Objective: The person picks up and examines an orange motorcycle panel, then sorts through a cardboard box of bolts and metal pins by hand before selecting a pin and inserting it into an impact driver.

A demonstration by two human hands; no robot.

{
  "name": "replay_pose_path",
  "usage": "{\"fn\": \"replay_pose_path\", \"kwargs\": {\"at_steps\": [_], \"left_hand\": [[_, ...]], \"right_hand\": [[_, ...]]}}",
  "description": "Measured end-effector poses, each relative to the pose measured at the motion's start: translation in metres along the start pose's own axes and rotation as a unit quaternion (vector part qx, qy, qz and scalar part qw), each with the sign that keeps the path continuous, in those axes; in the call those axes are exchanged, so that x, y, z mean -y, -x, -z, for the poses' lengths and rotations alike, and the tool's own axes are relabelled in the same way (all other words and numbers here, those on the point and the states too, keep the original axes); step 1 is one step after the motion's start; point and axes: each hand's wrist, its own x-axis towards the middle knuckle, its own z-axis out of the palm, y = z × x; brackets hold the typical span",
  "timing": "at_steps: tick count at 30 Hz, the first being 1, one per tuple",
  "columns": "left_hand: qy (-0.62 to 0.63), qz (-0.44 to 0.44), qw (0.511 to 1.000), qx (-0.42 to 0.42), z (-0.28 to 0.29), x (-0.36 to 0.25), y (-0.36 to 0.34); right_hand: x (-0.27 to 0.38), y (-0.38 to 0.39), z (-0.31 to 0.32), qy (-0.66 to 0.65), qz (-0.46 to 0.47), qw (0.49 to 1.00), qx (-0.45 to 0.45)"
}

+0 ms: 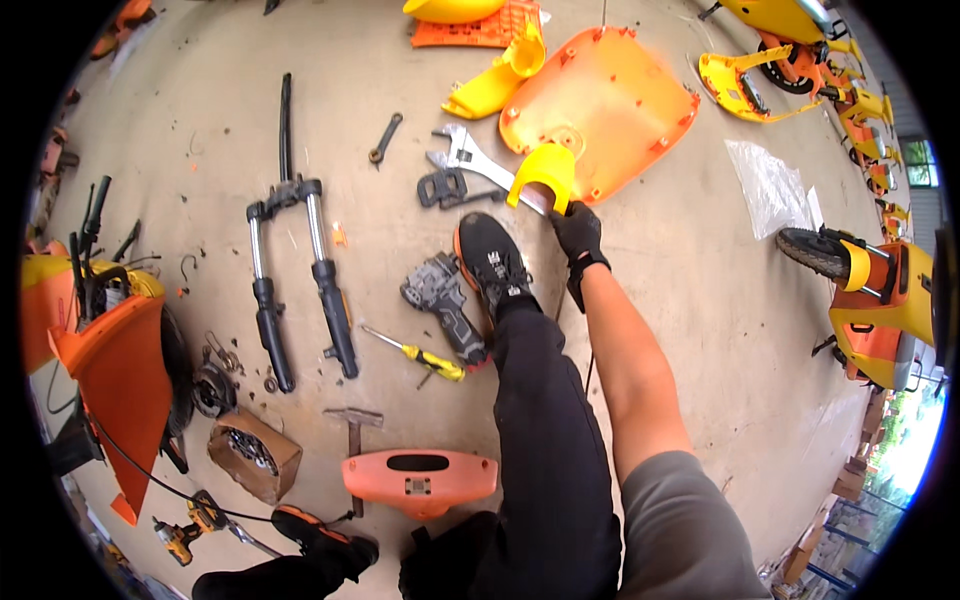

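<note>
While floor (700, 260) stretches to its right, the right hand (578, 232) clasps a yellow cover (551, 162) by its edge; left hand unseen.

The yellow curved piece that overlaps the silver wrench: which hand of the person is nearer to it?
Right. The gloved right hand is at the lower right edge of the yellow curved piece, seemingly holding it. The left hand is not in view.

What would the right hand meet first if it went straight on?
Probably the yellow curved piece, which the right hand seems to touch; the orange panel lies beyond, though depth is unclear.
</note>
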Motion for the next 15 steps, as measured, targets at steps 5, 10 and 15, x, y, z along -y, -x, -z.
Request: {"fn": "replay_pose_path", "kwargs": {"at_steps": [5, 10, 15], "left_hand": [[-0.003, 0.017, 0.999, -0.029, 0.012, 0.003, -0.011], [0.004, 0.011, 1.000, -0.006, -0.006, -0.011, -0.031], [0.007, 0.011, 1.000, -0.004, -0.002, -0.017, -0.045]], "right_hand": [[0.047, 0.022, 0.011, -0.278, -0.023, 0.956, 0.095], [0.032, 0.008, 0.056, -0.322, 0.023, 0.940, 0.107], [0.048, -0.011, 0.072, -0.321, 0.018, 0.945, 0.062]]}}
